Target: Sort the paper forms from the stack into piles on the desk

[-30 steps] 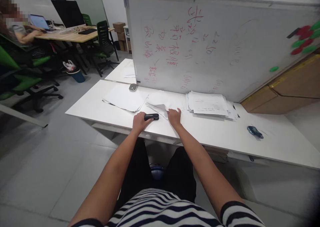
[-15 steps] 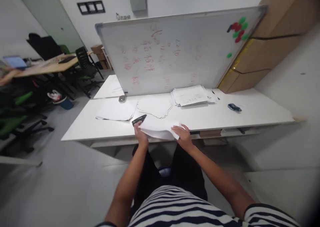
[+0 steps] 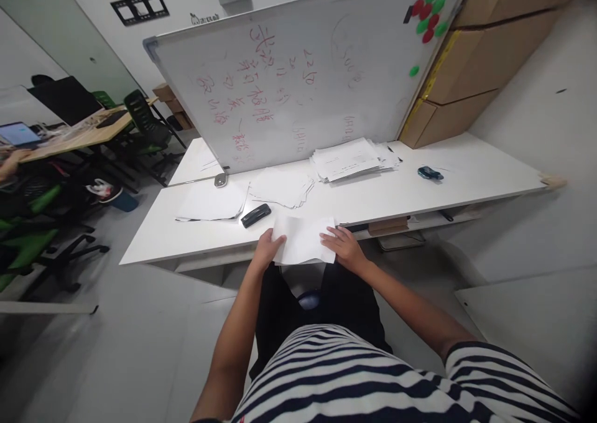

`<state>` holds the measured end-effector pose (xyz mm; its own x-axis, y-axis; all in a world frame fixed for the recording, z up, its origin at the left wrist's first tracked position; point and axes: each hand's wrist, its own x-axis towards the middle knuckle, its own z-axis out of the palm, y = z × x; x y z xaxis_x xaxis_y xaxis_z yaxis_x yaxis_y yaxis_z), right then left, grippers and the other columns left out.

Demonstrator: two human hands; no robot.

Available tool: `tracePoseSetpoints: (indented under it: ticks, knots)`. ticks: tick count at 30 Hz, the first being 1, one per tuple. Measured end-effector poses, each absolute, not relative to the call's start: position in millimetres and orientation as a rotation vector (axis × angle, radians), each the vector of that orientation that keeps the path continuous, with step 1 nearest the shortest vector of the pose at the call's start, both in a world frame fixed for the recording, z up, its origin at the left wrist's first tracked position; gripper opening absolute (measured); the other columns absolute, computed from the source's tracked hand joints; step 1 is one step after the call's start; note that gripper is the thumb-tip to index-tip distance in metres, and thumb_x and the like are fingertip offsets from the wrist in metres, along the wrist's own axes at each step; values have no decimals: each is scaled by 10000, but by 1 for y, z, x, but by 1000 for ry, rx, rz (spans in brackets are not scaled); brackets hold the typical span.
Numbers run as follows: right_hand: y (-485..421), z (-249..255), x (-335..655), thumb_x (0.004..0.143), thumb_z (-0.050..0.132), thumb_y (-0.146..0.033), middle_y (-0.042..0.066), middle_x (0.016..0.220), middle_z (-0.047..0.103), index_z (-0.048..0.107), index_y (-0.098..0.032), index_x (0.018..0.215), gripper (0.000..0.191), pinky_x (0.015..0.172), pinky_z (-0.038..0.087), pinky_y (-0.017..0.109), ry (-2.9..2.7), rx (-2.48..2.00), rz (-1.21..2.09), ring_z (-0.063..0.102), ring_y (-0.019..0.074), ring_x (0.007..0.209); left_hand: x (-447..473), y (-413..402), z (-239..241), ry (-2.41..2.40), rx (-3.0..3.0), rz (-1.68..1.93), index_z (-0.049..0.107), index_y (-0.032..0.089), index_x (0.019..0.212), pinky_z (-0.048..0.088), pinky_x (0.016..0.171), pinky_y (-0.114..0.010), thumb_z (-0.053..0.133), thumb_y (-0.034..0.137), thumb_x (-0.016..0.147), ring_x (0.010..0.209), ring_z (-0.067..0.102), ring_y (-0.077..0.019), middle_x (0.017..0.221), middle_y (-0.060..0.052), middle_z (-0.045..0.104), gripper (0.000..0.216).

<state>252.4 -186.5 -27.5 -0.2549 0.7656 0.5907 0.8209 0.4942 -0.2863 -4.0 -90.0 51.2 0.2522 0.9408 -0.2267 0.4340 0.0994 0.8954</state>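
White paper (image 3: 303, 241) spans the space between my hands at the desk's front edge; how many sheets it has I cannot tell. My left hand (image 3: 267, 249) grips its left side, thumb on top. At the right side my right hand (image 3: 344, 247) holds it, fingers lying over the surface. Just beyond my left hand a black stapler (image 3: 256, 215) rests on the desk. Behind the held paper lies a loose, uneven pile of blank sheets (image 3: 282, 186). Farther left is another paper stack (image 3: 212, 200), and a thicker stack of printed sheets (image 3: 347, 160) sits to the right.
A whiteboard (image 3: 289, 87) with red writing stands along the back of the white desk (image 3: 373, 198). Cardboard boxes (image 3: 459, 68) are piled at the right. A dark blue-green object (image 3: 430, 173) and a mouse (image 3: 221, 180) lie on the desk. A person's arm (image 3: 12, 165) shows far left.
The paper has tilted from nearly edge-on and bowed to flatter, with its face toward me. My left hand has moved off the stapler's near end. The view has shifted slightly.
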Motion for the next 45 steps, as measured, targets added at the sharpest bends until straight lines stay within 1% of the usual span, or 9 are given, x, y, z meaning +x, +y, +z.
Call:
tracePoseSetpoints:
  ticks: [6,8,13,19,24,31,37,41,45]
  knots:
    - [-188,-41,228,966,228,-198,99,1510,316,160,-256,1499,541,1099,360,471,-1519,-1442,132,310,214,1390,9,-115,105,1165,2095,940,579,211,991,476,808,-326,538,425,860,882,610,-188,918,-48,660,255]
    - [-180,-19,228,979,283,-341,112,1529,262,44,-279,1506,582,1073,385,473,-1341,-1380,190,325,232,1382,13,-120,129,1038,2359,1106,582,213,981,439,916,-366,547,378,868,932,604,-189,929,-53,657,203]
    - [-150,70,252,806,550,-635,81,1582,45,-139,-313,1477,1015,1118,307,452,-1160,-1227,250,168,252,1437,26,-117,167,893,2541,1475,554,214,963,262,1103,-454,552,288,879,935,623,-158,922,-24,657,111]
    - [-123,69,264,812,599,-537,129,1292,574,388,-189,1401,716,1008,443,390,-1203,-1257,522,534,244,1202,29,-95,127,1276,2035,1491,529,223,849,271,1087,-451,575,445,837,1112,543,-224,967,-51,626,227]
    - [-111,7,240,839,563,-438,103,1013,704,672,-172,1036,349,842,524,393,-1352,-1505,371,655,239,932,27,-81,57,1447,1592,1130,495,225,824,439,840,-345,609,517,767,942,572,-232,855,-31,611,319]
    - [-97,5,231,890,526,-359,109,970,702,696,-201,957,241,963,446,437,-1604,-1479,-131,613,260,1012,26,-91,64,1280,1730,1317,481,242,840,410,935,-324,558,435,830,1073,570,-205,1106,-38,638,207]
    - [-118,-19,228,886,538,-357,162,1155,628,682,-178,977,247,1028,365,528,-1578,-1580,-245,532,309,1159,13,-84,45,1515,1675,1118,550,246,1152,428,892,-382,493,459,863,1041,586,-283,1075,-85,660,363]
    - [-134,-18,226,821,617,-420,157,1116,652,672,-181,1015,313,988,411,523,-1417,-1502,0,572,310,1102,8,-91,44,1362,1723,1124,626,266,1075,418,923,-347,481,466,867,1039,582,-251,1071,-50,667,324]
    - [-151,3,236,725,688,-514,134,1018,707,671,-137,1039,491,873,510,448,-1156,-1437,662,651,282,956,7,-95,62,1165,1766,1037,666,246,988,431,917,-327,509,464,846,973,589,-223,999,-36,676,304]
